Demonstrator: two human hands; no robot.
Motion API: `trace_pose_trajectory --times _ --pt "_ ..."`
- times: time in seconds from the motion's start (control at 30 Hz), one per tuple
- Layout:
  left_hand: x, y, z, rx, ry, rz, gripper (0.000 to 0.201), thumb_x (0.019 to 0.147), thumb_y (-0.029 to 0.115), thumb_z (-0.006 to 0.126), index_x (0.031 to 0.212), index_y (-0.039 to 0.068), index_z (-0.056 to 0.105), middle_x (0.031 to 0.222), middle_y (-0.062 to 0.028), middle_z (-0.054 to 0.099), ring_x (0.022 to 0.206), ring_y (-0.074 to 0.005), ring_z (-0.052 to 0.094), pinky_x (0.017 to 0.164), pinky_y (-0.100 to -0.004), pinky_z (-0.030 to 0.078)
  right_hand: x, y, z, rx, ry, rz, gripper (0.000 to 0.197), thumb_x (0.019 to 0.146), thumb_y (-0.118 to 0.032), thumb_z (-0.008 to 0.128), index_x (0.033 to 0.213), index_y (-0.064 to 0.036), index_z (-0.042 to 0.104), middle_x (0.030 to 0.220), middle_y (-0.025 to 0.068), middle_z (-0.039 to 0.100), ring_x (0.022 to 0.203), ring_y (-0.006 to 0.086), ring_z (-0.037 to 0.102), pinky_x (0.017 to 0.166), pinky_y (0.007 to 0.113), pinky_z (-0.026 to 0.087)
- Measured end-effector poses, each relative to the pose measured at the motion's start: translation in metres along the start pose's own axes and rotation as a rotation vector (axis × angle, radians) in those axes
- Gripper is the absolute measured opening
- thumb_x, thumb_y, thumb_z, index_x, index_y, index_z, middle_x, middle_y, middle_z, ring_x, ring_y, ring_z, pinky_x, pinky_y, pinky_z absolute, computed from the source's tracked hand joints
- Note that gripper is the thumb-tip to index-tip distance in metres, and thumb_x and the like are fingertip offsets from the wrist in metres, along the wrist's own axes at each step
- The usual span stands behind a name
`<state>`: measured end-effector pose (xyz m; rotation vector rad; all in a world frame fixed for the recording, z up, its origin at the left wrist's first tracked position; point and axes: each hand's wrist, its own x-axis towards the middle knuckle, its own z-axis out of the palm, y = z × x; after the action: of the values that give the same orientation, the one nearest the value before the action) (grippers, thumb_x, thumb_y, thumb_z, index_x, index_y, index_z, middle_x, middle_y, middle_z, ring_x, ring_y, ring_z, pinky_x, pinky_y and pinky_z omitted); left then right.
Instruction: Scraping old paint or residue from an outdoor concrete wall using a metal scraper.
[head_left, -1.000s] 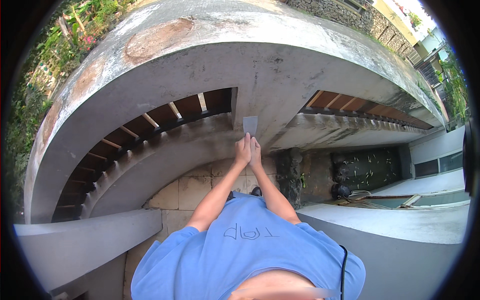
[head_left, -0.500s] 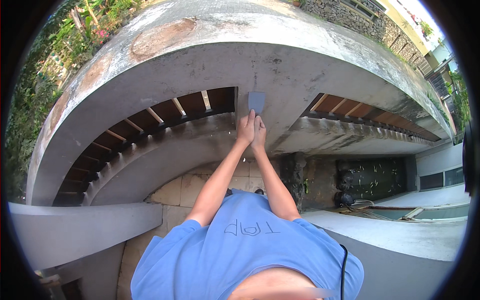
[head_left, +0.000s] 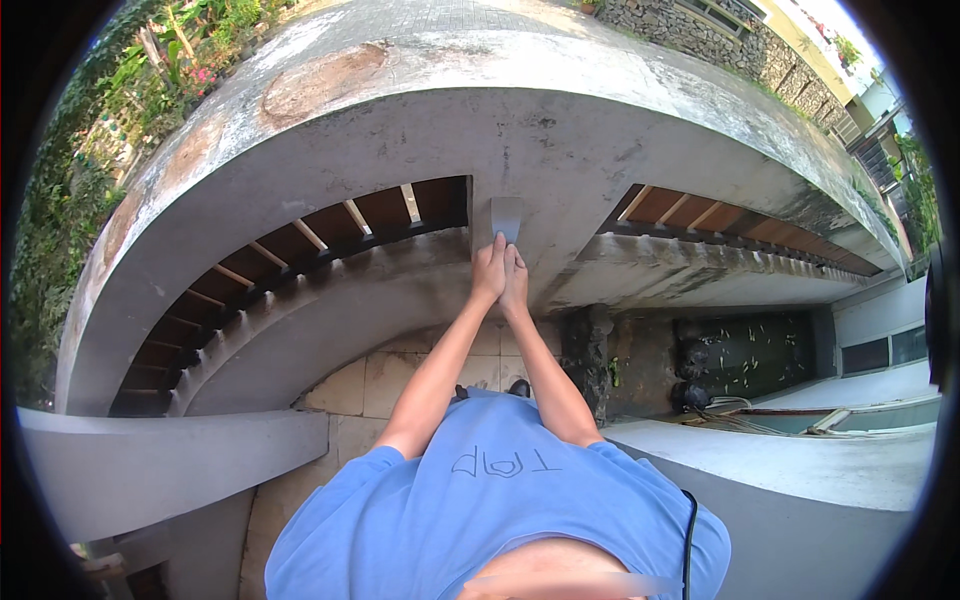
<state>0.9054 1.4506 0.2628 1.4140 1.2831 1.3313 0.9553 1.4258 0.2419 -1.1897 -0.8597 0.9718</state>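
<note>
Head view: one left hand (head_left: 488, 271), one right hand (head_left: 514, 284), fingers (head_left: 499, 244) around one scraper (head_left: 507, 217)

flat grey tapered scraper (head_left: 506, 216), wide edge forward, held in left hand (head_left: 488, 270) and right hand (head_left: 514, 280), at grey concrete wall (head_left: 555, 200); contact unclear.

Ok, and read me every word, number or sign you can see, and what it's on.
Blue shirt: dark letters across the front, upside down in this view; I won't copy them.
Grey blade: no lettering visible.
No other text can be made out.
</note>
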Motion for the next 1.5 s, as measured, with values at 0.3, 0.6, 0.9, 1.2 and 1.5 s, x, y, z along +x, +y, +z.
trace_pose_trajectory --times 0.3,0.6,0.9,1.2,1.5 --pt "-0.057 -0.025 0.008 -0.001 -0.030 0.011 0.060 0.097 0.043 0.033 0.067 -0.001 0.060 0.060 -0.0095 0.061 0.058 -0.0175 0.057 0.058 -0.0323 0.044 -0.033 0.032 -0.033 0.013 -0.046 0.044 0.046 0.095 -0.041 0.042 0.087 0.0017 0.057 0.083 0.0044 0.060 0.080 0.0093 0.051 0.072 0.027 0.044" --pt "0.040 0.067 0.025 -0.132 -0.087 0.154 0.062 0.096 0.046 0.033 0.066 0.000 0.060 0.060 -0.0081 0.060 0.060 -0.0155 0.057 0.061 -0.0308 0.044 0.056 -0.058 -0.016 0.035 -0.080 -0.168 0.046 0.095 -0.043 0.043 0.088 0.0009 0.058 0.081 0.0031 0.059 0.075 0.0092 0.053 0.067 0.025 0.044" --pt "0.003 0.003 0.025 -0.077 -0.023 0.022 0.061 0.095 0.047 0.035 0.066 -0.002 0.058 0.057 -0.0141 0.057 0.056 -0.0207 0.056 0.057 -0.0353 0.042 0.015 -0.019 -0.026 0.006 -0.040 -0.003 0.047 0.095 -0.042 0.042 0.086 0.0009 0.058 0.082 0.0036 0.060 0.077 0.0079 0.051 0.069 0.025 0.044" --pt "0.011 0.018 0.028 0.061 -0.010 0.150 0.059 0.097 0.042 0.034 0.066 -0.001 0.060 0.059 -0.0110 0.059 0.060 -0.0179 0.057 0.058 -0.0332 0.043 0.026 -0.021 -0.027 0.081 -0.056 -0.109 0.040 0.095 -0.036 0.045 0.085 0.0003 0.057 0.079 0.0012 0.058 0.073 0.0066 0.049 0.063 0.025 0.042" --pt "0.005 0.022 0.035 -0.086 -0.061 0.014 0.063 0.095 0.048 0.034 0.066 -0.001 0.062 0.060 -0.0098 0.061 0.060 -0.0185 0.059 0.060 -0.0327 0.045 0.019 -0.024 -0.030 -0.065 0.085 -0.058 0.048 0.094 -0.044 0.043 0.082 0.0008 0.057 0.079 0.0032 0.060 0.076 0.0080 0.052 0.067 0.025 0.044"
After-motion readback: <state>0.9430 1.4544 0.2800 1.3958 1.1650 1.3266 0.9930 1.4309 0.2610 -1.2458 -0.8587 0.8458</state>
